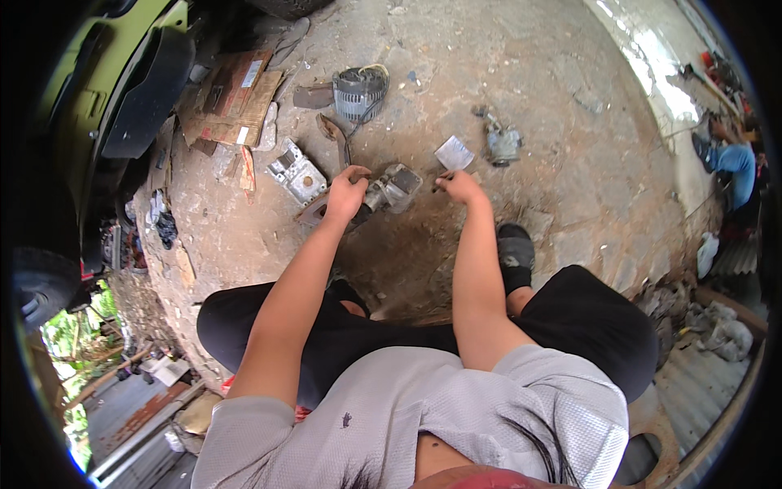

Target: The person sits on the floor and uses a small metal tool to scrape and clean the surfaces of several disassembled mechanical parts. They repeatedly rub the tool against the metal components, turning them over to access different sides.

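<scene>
I see my left hand (346, 196) curled down on a grey metal motor part (389, 190) lying on the dirt floor (554, 163), gripping its left end. My right hand (460, 187) is just right of it, fingers pinched on a thin dark tool I cannot make out. No container shows. Farther left lies a silver housing (296, 175); far off sit a round alternator (359, 92), flattened cardboard (236, 102) and a small metal piece (503, 144). Open floor spreads to the right, past my black shoe (515, 254)
</scene>
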Available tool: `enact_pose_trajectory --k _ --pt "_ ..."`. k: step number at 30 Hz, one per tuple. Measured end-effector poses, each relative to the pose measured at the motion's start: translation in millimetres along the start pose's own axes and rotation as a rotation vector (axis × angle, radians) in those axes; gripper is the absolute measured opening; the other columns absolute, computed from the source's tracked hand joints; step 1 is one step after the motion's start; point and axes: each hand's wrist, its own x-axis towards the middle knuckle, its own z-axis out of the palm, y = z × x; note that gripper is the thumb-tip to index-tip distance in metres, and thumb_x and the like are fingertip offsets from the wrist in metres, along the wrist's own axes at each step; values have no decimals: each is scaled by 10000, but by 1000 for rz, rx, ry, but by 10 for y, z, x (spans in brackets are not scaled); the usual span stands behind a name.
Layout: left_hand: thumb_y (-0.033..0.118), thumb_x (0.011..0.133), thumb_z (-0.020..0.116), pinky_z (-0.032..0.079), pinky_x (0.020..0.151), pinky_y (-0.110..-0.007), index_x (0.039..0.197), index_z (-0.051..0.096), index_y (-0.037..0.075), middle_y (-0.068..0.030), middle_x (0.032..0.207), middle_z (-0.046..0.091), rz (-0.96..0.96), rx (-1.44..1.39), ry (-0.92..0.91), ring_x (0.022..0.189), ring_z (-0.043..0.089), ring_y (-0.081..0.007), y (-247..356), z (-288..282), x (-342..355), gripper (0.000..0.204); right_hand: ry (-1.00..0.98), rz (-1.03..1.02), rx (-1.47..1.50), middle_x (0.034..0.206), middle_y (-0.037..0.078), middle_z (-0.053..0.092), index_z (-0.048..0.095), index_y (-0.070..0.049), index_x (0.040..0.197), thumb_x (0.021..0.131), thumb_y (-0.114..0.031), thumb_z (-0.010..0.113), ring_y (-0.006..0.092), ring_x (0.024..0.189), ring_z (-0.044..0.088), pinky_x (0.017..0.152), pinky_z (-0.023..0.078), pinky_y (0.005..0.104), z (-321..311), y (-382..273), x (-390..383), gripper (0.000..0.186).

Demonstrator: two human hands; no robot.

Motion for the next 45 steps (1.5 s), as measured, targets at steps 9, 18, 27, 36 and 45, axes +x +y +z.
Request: enact_pose_trajectory --k 9,18,27,36,45 --pt "158 895 637 527 641 -400 1192 734 43 -147 862 728 136 240 18 643 659 -227 41 160 320 333 -96 -65 -37 1191 196 782 756 -48 1270 981 -340 719 367 1126 733 1004 541 440 -31 -463 -84 413" --pt "210 879 684 539 1008 -455 1163 767 60 -267 1155 750 148 266 54 1155 699 -423 193 163 414 332 -128 -38 -107 1064 174 801 763 -33 1251 995 -310 709 311 928 755 867 568 438 -317 -874 -339 381" --pt "258 896 734 547 999 -496 1171 751 -20 -279 1191 738 162 212 27 1169 695 -437 31 423 603 391 -143 14 -415 911 70 786 743 -33 1236 1022 -290 684 195 767 687 671 526 396 -506 -1224 -531 339" --pt "525 899 815 557 996 -503 1180 735 -23 -266 1250 733 35 259 9 1189 695 -438 219 525 437 621 105 -23 -277 967 134 809 790 -15 1118 1013 -299 675 266 913 754 844 565 413 -628 -1419 -670 324" --pt "574 907 797 558 1009 -466 1357 652 -30 -253 1305 720 49 232 -69 1211 697 -403 75 460 520 767 253 366 424 1049 41 788 696 -107 1262 1063 -335 628 182 813 662 727 476 391 310 -669 -1061 310"
